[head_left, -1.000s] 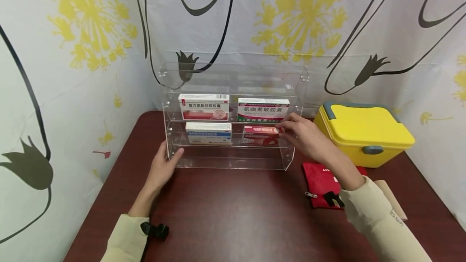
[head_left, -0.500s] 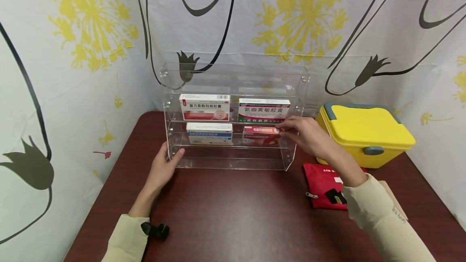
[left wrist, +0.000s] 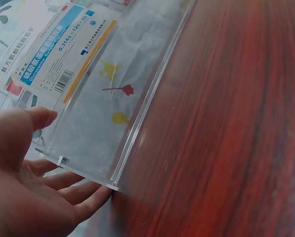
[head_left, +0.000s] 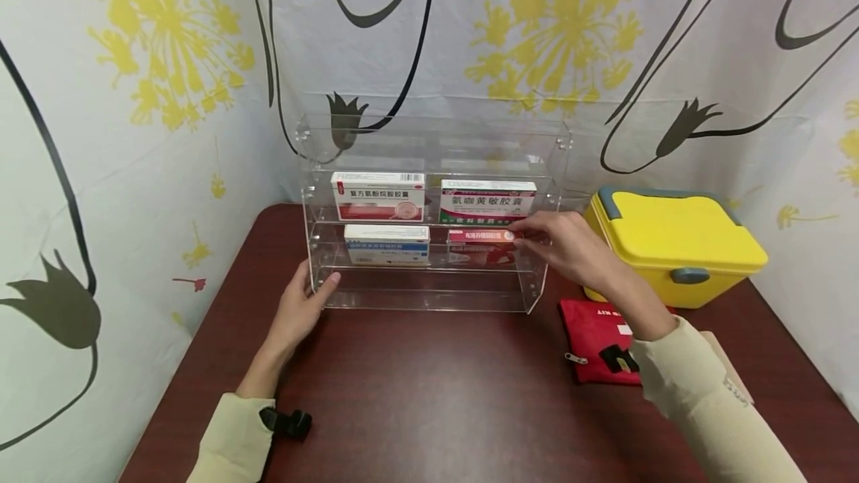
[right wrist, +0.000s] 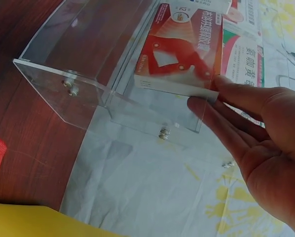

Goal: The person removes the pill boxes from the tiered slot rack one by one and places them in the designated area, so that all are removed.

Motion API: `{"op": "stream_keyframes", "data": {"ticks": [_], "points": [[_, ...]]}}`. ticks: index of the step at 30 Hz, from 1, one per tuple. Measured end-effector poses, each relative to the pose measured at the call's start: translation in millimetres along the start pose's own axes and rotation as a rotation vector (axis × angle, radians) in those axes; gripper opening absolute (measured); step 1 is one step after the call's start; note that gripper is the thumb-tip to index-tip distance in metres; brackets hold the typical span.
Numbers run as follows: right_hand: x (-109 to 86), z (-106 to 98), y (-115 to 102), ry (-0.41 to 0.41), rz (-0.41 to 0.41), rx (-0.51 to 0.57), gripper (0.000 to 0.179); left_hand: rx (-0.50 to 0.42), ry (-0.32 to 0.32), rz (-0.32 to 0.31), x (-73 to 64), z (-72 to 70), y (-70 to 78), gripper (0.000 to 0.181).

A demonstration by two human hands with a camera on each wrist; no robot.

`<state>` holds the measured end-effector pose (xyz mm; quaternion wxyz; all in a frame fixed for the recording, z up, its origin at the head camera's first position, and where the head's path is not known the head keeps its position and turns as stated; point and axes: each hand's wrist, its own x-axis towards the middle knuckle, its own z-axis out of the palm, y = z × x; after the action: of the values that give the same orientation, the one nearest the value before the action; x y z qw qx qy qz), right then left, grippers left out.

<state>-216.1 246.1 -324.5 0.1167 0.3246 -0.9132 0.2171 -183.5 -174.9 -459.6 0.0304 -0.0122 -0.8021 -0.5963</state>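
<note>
A clear acrylic rack [head_left: 429, 300] stands on the table with medicine boxes on its tiers. My left hand [head_left: 302, 311] grips its lower left side panel, thumb inside and fingers outside. On the lower occupied tier, at right, a red medicine box [head_left: 479, 237] leans in place. My right hand [head_left: 564, 244] pinches that box at its upper right corner; the right wrist view shows the fingertips [right wrist: 199, 104] right at the box's end. Beside it sits a blue-and-white box [head_left: 387, 246]. Above are a white-and-red box [head_left: 379, 201] and a green-and-white box [head_left: 488, 201].
A yellow lidded case [head_left: 678, 244] stands right of the rack. In front of it lies a red zip pouch [head_left: 587, 326], partly under the right forearm, with a beige flat item [head_left: 728, 364] behind the sleeve. Patterned fabric [head_left: 429, 43] hangs behind the brown table [head_left: 429, 393].
The right hand's fingertips have risen very slightly at the corner of the red medicine box. The left hand and the rack stay put.
</note>
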Motion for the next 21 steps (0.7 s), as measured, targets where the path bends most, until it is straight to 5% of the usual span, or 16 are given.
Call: {"op": "stream_keyframes", "data": {"ticks": [6, 12, 21], "points": [[4.5, -17.2, -2.7, 0.082, -0.090, -0.029, 0.030, -0.028, -0.020, -0.006, -0.6, -1.5, 1.6, 0.068], [9.1, -43.9, -12.1, 0.105, -0.085, -0.031, 0.032, -0.044, -0.030, 0.004, -0.4, -3.5, 3.1, 0.069], [1.7, -54.5, -22.5, 0.118, -0.081, -0.090, 0.032, -0.023, -0.032, -0.012, 0.4, -2.7, 0.9, 0.071]]}}
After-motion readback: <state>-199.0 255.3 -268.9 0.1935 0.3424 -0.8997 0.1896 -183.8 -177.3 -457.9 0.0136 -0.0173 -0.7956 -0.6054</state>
